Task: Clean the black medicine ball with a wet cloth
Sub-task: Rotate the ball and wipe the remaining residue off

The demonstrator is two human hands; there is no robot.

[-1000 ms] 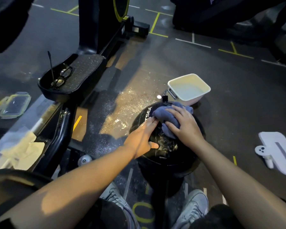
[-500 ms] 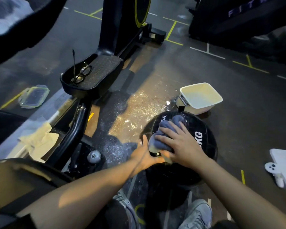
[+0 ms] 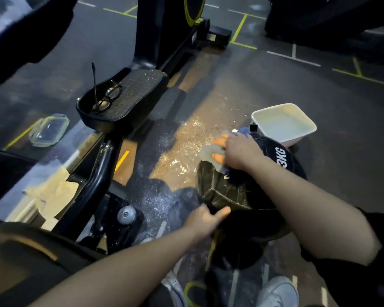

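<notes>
Medicine ball (image 3: 235,191): black, printed "3KG" in white, resting on the dark gym floor (image 3: 341,129) between the person's knees; its near face is glossy with wet.

Cloth (image 3: 211,154): damp, pale where the light strikes it and blue at its far edge, lying over the ball's upper left side.

Right hand (image 3: 239,151): on top of the cloth, fingers curled over it and pressing it to the ball (fingertips lit orange).

Left hand (image 3: 205,219): at the ball's lower left edge, fingers loosely extended, thumb pointing right against the ball; it grips nothing.

White tub (image 3: 284,125): rectangular, holding cloudy water, just behind the ball.

Exercise machine pedal (image 3: 122,100): black, to the left, carrying a pair of eyeglasses (image 3: 108,97).

Clear container lid (image 3: 49,129): on the floor at far left.

Crumpled yellow cloth (image 3: 53,196): beside the machine's frame.

Grey shoes (image 3: 277,291): at the bottom edge.
</notes>
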